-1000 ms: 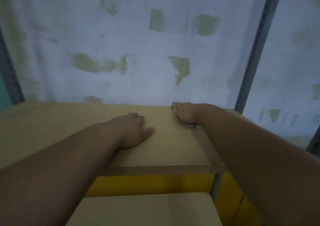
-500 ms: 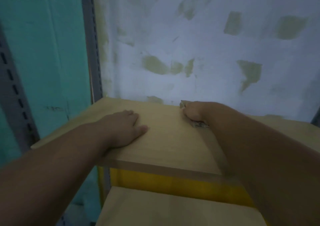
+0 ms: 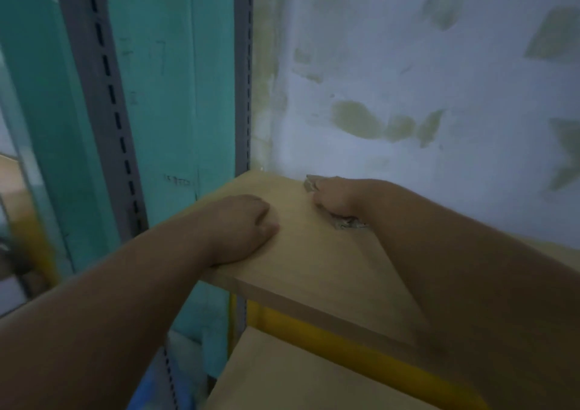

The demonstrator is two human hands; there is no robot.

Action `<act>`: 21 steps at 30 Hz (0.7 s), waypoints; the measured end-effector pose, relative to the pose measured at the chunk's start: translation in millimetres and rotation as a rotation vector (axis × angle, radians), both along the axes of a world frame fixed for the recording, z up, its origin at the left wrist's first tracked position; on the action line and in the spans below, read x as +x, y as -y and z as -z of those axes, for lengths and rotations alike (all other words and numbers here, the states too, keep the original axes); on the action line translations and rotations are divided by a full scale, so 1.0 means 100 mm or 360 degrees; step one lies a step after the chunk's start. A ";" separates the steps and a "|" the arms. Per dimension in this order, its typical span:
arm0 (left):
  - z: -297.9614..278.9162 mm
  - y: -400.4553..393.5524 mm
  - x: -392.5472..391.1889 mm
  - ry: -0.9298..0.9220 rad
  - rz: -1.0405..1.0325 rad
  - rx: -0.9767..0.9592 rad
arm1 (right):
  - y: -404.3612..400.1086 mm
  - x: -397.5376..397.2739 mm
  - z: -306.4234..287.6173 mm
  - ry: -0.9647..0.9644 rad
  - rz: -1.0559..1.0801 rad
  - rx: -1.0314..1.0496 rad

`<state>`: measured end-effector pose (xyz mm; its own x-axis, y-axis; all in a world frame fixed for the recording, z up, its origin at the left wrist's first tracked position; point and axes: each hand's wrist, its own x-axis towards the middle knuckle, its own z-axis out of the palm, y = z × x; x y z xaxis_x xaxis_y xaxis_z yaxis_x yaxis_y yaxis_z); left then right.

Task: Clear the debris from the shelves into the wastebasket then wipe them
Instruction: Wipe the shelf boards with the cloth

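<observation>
A light wooden upper shelf [image 3: 301,252] runs from the left corner toward the right. My left hand [image 3: 244,227] rests flat, palm down, on the shelf near its front left edge and holds nothing. My right hand [image 3: 335,196] is farther back by the wall, closed on a greyish crumpled cloth [image 3: 345,223]; bits of it stick out in front of and behind the fingers. No loose debris is visible on the shelf, and no wastebasket is in view.
A lower wooden shelf [image 3: 282,375] lies below, with a yellow beam [image 3: 329,331] between the two. Grey slotted uprights [image 3: 103,102] and teal panels [image 3: 175,96] stand to the left. A white wall [image 3: 408,80] with greenish patches backs the shelf.
My view has swung to the left, bringing the teal panel and uprights into sight. Both hands keep nearly the same places on the shelf, the right one still closed on the cloth.
</observation>
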<state>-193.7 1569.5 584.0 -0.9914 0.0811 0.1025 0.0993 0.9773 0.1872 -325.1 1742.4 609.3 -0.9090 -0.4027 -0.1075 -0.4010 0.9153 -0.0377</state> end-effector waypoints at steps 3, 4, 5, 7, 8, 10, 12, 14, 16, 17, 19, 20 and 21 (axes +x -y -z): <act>0.00 0.10 0.07 -0.0010 -0.0055 0.0003 | 0.26 -0.09 0.01 0.0028 -0.0112 -0.0006; 0.00 0.13 0.08 -0.0019 -0.0067 0.0001 | 0.36 -0.10 0.00 0.0038 -0.0146 0.0002; 0.01 0.15 0.10 -0.0031 -0.0073 0.0006 | 0.45 -0.11 0.00 0.0042 -0.0179 0.0010; 0.03 0.17 0.11 -0.0046 -0.0078 0.0038 | 0.65 -0.12 -0.01 0.0043 -0.0257 0.0024; 0.04 0.18 0.11 -0.0058 -0.0079 0.0052 | 0.75 -0.12 -0.01 0.0048 -0.0294 0.0029; 0.06 0.18 0.10 -0.0101 -0.0093 0.0088 | 0.90 -0.15 -0.01 0.0067 -0.0397 0.0017; 0.07 0.19 0.11 -0.0135 -0.0119 0.0137 | 0.95 -0.15 -0.03 0.0102 -0.0501 0.0006; 0.07 0.22 0.13 -0.0162 -0.0144 0.0193 | 0.93 -0.16 -0.05 0.0126 -0.0591 -0.0009; 0.06 0.25 0.16 -0.0188 -0.0162 0.0252 | 0.87 -0.19 -0.10 0.0125 -0.0628 0.0048; 0.06 0.26 0.16 -0.0190 -0.0165 0.0277 | 0.85 -0.22 -0.13 0.0114 -0.0614 0.0106; 0.07 0.25 0.14 -0.0187 -0.0154 0.0307 | 0.83 -0.28 -0.15 0.0060 -0.0532 0.0202; 0.08 0.23 0.13 -0.0188 -0.0145 0.0314 | 0.84 -0.30 -0.15 0.0041 -0.0489 0.0216; 0.09 0.22 0.11 -0.0195 -0.0141 0.0319 | 0.87 -0.31 -0.14 0.0040 -0.0452 0.0207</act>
